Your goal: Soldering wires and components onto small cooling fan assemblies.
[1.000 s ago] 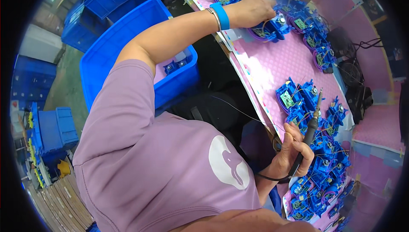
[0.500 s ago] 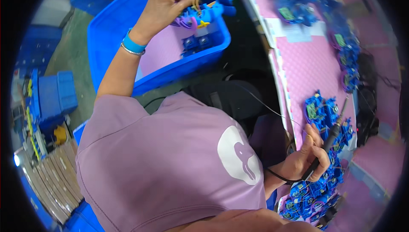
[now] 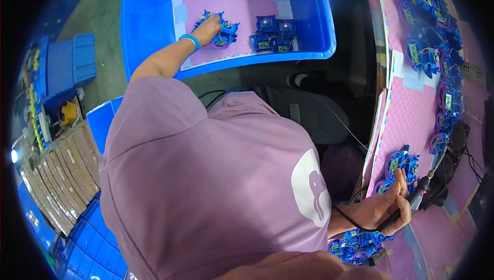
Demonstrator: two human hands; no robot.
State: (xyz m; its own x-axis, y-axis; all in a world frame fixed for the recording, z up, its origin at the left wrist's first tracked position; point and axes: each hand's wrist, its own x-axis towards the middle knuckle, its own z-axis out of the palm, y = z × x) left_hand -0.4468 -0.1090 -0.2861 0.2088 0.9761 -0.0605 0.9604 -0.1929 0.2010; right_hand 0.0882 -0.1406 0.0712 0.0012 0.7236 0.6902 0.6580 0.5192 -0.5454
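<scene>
My left hand (image 3: 208,31) reaches down into a large blue plastic tub (image 3: 149,48). Its fingers close on a blue plastic electronic assembly (image 3: 224,36) with purple and thin coloured wires, low over the pink sheet lining the tub. To its right, several similar blue assemblies (image 3: 274,33) with small green boards sit grouped together. Over the bench, my right hand (image 3: 393,205) grips a soldering iron (image 3: 420,187) by its black handle, the metal tip pointing away. A thin wire (image 3: 354,136) runs toward this hand; whether the fingers pinch it I cannot tell.
The pink-covered workbench (image 3: 406,120) carries more blue wired assemblies (image 3: 445,89) along its far side and others below my right hand. A black cable (image 3: 350,217) trails from the iron. Blue crates (image 3: 72,64) and stacked cardboard (image 3: 67,177) stand at the left.
My left hand has lowered the blue assembly into the tub, toward the pink sheet. The whole view has shifted, bringing more of the tub in. My right hand still holds the soldering iron.
</scene>
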